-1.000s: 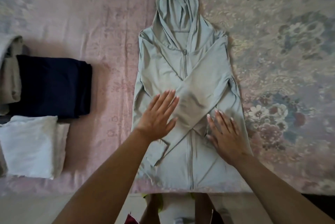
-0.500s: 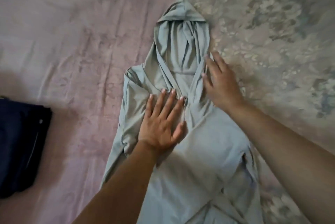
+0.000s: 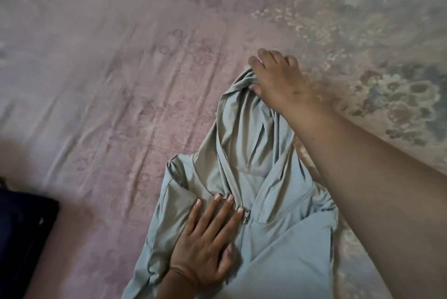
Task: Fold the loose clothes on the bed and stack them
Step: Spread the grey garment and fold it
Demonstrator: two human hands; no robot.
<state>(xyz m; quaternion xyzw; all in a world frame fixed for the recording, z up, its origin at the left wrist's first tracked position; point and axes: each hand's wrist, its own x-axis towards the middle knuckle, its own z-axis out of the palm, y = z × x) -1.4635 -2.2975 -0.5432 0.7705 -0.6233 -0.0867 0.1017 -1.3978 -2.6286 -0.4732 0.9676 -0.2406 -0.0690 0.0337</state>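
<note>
At the left edge I see a dark navy folded garment (image 3: pixel 23 231) on the creased pink floral bedspread (image 3: pixel 125 95), while my left hand (image 3: pixel 205 243) presses flat, fingers straight, on the soft grey-green zip hoodie (image 3: pixel 244 177) mid-bed and my right hand (image 3: pixel 278 78) pinches its hood tip.

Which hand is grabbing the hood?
The right hand: its fingers curl round the tip of the hood. The left hand just lies flat on the hoodie's chest by the zipper.
</note>
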